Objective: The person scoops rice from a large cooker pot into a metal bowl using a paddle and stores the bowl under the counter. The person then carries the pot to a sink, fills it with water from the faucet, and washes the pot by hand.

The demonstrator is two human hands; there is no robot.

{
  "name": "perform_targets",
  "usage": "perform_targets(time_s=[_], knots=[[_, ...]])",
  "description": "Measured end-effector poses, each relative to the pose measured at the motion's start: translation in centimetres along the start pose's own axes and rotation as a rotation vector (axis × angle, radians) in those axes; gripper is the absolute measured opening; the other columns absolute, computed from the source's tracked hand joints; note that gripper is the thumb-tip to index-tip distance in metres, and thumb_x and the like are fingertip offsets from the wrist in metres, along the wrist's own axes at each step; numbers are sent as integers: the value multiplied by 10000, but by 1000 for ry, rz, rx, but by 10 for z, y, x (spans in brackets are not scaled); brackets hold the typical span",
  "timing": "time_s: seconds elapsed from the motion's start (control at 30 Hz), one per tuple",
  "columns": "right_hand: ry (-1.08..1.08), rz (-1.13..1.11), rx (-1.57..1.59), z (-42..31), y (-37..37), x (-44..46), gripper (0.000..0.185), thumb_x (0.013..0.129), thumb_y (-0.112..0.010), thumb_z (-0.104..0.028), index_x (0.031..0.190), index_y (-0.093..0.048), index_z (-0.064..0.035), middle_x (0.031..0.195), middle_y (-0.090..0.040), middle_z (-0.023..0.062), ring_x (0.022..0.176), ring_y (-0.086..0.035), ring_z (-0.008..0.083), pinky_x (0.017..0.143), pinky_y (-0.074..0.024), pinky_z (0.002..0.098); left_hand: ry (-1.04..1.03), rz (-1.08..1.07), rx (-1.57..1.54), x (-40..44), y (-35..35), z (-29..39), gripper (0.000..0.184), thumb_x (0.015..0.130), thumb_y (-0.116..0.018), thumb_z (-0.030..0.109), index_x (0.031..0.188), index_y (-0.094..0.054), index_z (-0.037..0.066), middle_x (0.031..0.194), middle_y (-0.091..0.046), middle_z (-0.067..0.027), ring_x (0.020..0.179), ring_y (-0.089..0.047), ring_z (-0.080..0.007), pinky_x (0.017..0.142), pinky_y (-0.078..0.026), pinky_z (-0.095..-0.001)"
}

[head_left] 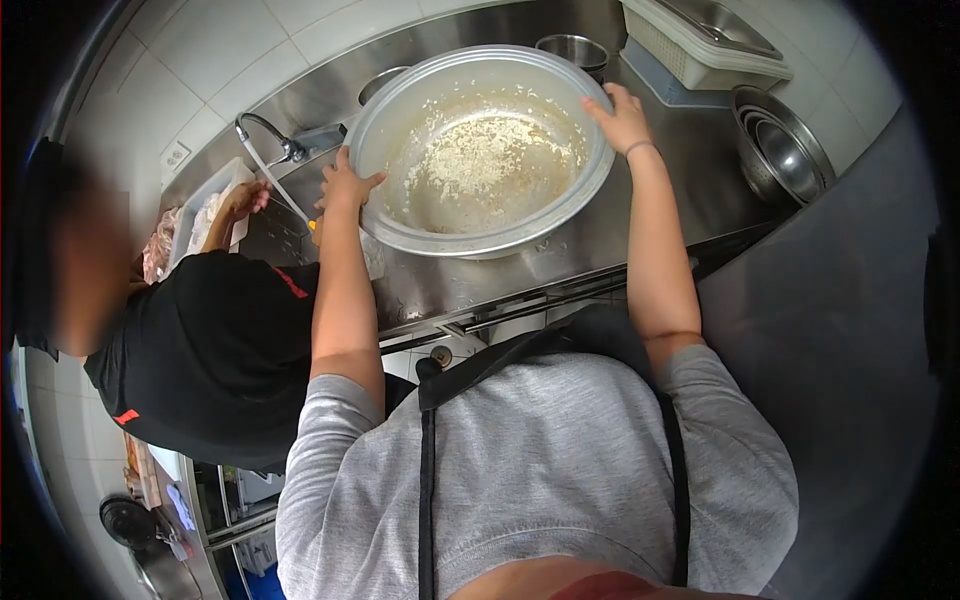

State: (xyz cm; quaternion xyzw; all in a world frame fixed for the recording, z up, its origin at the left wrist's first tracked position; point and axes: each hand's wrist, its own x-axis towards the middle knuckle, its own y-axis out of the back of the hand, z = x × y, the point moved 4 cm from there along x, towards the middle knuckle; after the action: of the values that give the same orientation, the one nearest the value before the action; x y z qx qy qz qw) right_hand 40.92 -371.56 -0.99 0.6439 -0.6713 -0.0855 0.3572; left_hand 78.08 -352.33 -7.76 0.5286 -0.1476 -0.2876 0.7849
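Observation:
A large, wide metal pot [480, 235] sits on the steel counter in front of me, its mouth tilted toward me. Whitish grains that look like rice [470, 155] stick to its bottom and inner wall. My left hand [345, 187] holds the pot's left side, thumb at the rim and the other fingers on the outside. On the opposite side my right hand [622, 122] grips the upper right rim, fingers curled over the edge. The pot's underside is hidden.
At my left a co-worker in a black shirt [220, 350] reaches toward the sink area, near a faucet [290, 150] and a white tub [205, 205] of pale food. Nested steel bowls [785, 150] stand right. Plastic baskets [700, 50] and a steel container [573, 50] are behind.

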Motion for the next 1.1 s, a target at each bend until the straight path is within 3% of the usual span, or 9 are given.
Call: perform_targets(time_s=[0.07, 0.2, 0.27, 0.4, 0.5, 0.57, 0.8, 0.87, 1.1], knots=[[-28, -293, -278, 3, -16, 8, 675, 677, -599, -519, 1165, -453, -75, 1237, -364, 188, 1108, -428, 316, 897, -377, 383, -13, -9, 13, 2, -3, 0, 898, 581, -733, 417, 1311, -235, 261, 1322, -280, -132, 1184, -327, -352, 914, -209, -627], [70, -258, -395, 8, -18, 21, 641, 673, -598, -525, 1114, -487, -73, 1118, -485, 193, 1013, -508, 287, 836, -416, 375, -138, 12, -125, 45, -27, -26, 973, 541, -772, 381, 1323, -203, 269, 1258, -364, -179, 1124, -419, -333, 912, -301, -552], [-115, -662, -327, 13, -17, 33, 564, 697, -576, -516, 1050, -521, -80, 913, -587, 182, 879, -573, 257, 757, -446, 359, -170, -20, -151, 48, -22, -29, 1002, 526, -783, 371, 1328, -195, 248, 1215, -404, -207, 1081, -463, -332, 884, -379, -465], [6, -804, -155, 14, -45, 67, 530, 703, -565, -545, 926, -547, -65, 738, -581, 72, 568, -560, 163, 642, -472, 285, -90, 3, 18, 63, -17, -17, 1018, 527, -770, 418, 1331, -193, 183, 1192, -420, -223, 1053, -483, -336, 868, -406, -420], [178, -639, -166, -10, -78, 82, 513, 706, -590, -508, 989, -533, -83, 887, -566, 82, 743, -581, 195, 726, -461, 338, -1, 110, 68, 66, -15, 1, 920, 550, -753, 429, 1272, -269, 126, 1127, -465, -218, 997, -515, -341, 831, -429, -412], [242, -216, -483, -20, -90, 81, 517, 714, -593, -480, 1076, -491, -125, 1137, -488, 80, 1069, -460, 233, 859, -391, 393, -64, 243, 86, 51, -8, 4, 784, 568, -743, 422, 1152, -340, 88, 1042, -506, -201, 926, -544, -349, 766, -455, -411], [451, -318, -747, -3, -131, 84, 562, 689, -611, -485, 1086, -490, -106, 1171, -440, 94, 1130, -401, 254, 916, -343, 428, -59, 307, 154, 54, -12, 0, 661, 604, -731, 366, 1076, -362, 86, 969, -536, -174, 856, -570, -339, 698, -475, -403], [238, -422, -309, 0, -123, 103, 624, 727, -523, -546, 1138, -490, -78, 1230, -422, 137, 1166, -378, 268, 948, -320, 403, -69, 328, 141, 55, -16, 0, 648, 611, -727, 360, 1074, -367, 85, 969, -538, -172, 854, -572, -338, 697, -475, -404], [-303, -445, -58, 89, -163, 159, 815, 764, -215, -678, 1283, -324, -59, 1345, -235, 186, 1272, -194, 279, 1040, -145, 339, -16, 319, 103, 53, -13, 2, 595, 647, -700, 349, 1074, -387, 78, 1003, -538, -163, 881, -567, -328, 712, -469, -402]])
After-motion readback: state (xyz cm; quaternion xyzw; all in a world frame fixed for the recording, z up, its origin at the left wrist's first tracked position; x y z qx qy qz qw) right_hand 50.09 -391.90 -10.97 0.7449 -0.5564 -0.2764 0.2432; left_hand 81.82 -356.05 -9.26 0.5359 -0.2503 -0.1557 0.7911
